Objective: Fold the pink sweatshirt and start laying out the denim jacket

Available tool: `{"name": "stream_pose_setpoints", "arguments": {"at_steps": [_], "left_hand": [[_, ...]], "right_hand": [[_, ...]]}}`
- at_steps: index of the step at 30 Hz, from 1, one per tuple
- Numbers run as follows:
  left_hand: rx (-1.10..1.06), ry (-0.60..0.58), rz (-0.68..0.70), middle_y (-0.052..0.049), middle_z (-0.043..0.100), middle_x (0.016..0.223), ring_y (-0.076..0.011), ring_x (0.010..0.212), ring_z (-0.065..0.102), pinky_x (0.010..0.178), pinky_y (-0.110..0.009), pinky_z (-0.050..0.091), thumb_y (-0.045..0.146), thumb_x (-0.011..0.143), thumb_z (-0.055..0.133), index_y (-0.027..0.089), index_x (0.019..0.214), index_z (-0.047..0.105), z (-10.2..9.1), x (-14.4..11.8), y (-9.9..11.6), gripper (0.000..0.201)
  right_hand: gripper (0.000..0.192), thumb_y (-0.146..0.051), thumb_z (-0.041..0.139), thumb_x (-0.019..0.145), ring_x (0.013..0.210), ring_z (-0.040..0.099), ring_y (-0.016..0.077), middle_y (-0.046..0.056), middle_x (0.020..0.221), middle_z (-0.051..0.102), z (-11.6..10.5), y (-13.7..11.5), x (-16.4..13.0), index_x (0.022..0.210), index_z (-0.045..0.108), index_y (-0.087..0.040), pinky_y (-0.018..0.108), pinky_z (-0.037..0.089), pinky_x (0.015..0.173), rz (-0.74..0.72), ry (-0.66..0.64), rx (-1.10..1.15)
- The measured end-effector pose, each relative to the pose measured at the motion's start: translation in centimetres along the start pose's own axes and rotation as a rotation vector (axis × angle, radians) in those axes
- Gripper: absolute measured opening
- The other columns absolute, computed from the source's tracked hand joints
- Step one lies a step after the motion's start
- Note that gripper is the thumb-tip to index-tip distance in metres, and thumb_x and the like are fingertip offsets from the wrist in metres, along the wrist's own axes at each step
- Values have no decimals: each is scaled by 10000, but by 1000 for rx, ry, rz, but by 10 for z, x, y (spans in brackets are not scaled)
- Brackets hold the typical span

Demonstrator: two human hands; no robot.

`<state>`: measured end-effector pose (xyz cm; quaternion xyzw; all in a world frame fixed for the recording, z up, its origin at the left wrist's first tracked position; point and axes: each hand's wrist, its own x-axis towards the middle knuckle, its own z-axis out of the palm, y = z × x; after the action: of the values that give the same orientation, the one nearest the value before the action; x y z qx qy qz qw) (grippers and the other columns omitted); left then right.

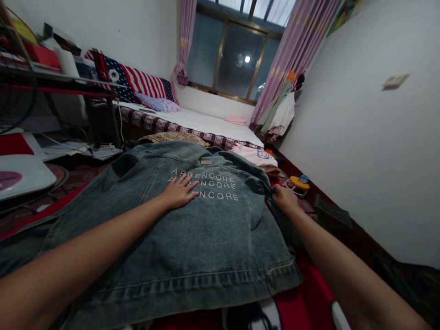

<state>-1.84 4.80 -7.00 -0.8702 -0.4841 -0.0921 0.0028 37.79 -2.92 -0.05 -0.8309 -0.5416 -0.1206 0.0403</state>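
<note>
A blue denim jacket (202, 233) lies spread out with its back facing up, white lettering across the upper part. My left hand (179, 190) rests on the lettering with its fingers spread and palm down. At the jacket's right side, my right hand (283, 197) is closed around a bunched fold of denim, probably part of the right sleeve. Under the jacket shows a red cloth (309, 293) with a black and white print.
Beyond the jacket are a patterned tan cloth (177, 137), a folded pink garment (256, 156) and a white-topped bed (202, 121). A cluttered desk (62, 78) stands at left, with a white stool (25, 176) nearby. Clothes (283, 110) hang by the right wall.
</note>
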Motion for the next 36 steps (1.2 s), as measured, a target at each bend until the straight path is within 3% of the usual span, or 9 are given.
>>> {"name": "stream_pose_setpoints", "arguments": {"at_steps": [5,8,13,16,20,24,29,32,36], "left_hand": [[15,-54,-32,-83,162,1606,-334,1473,118,1148,-557,138,600,955,238,273,1517,277,-3,2,2,651],[6,-86,-39,-80,134,1611,-335,1476,92,1149,-565,124,606,953,221,269,1524,255,-3,3,3,664],[0,-144,-87,-99,116,1613,-357,1472,87,1143,-589,122,530,970,230,220,1534,228,-6,1,13,644],[10,-137,-73,-172,255,1567,-386,1435,218,1118,-564,227,412,962,320,128,1490,342,-13,-3,28,600],[-91,-101,100,-189,626,1227,-325,1134,575,946,-419,443,271,886,456,92,1161,658,-31,-10,60,386],[-398,-54,235,-102,718,1015,-244,933,648,823,-332,473,345,876,503,155,975,727,-47,-13,108,310],[-465,-61,204,-128,722,975,-287,890,658,757,-356,485,650,789,550,157,1064,702,-52,-8,175,585],[-280,-61,171,-188,700,1016,-367,953,638,791,-425,485,636,691,666,130,1008,698,-43,-2,201,598],[-272,-131,147,-141,706,979,-323,943,644,766,-373,488,351,721,679,158,867,709,-27,10,208,243]], "right_hand": [[358,-208,504,874,1052,614,302,170,1150,626,-13,26,15,1213,611,-164,358,467,823,210,129,123],[403,-163,553,838,1115,565,290,205,1226,565,-8,19,-2,1232,590,-89,343,440,882,44,146,149],[245,-216,518,880,990,611,202,75,1093,650,-7,-9,-66,1070,672,-201,259,437,785,-285,105,147],[188,-248,536,872,909,636,206,59,983,684,-15,-12,-97,953,700,-205,267,438,724,-382,50,142],[144,-240,580,839,859,650,185,40,937,707,-25,4,-124,900,705,-202,268,461,744,-395,-34,368],[178,-318,635,813,820,653,184,43,919,703,-42,31,-156,926,699,-196,278,488,734,-431,-199,498],[713,-325,806,634,1159,582,259,81,1378,520,-64,47,-204,1301,563,-263,349,479,960,-532,-362,416],[922,-241,804,609,1274,494,312,109,1502,376,-53,45,-222,1442,409,-275,429,448,1025,-462,-303,289],[694,-154,645,759,1228,530,290,147,1375,514,-22,43,-227,1422,445,-193,439,457,1018,-465,-160,252]]}}
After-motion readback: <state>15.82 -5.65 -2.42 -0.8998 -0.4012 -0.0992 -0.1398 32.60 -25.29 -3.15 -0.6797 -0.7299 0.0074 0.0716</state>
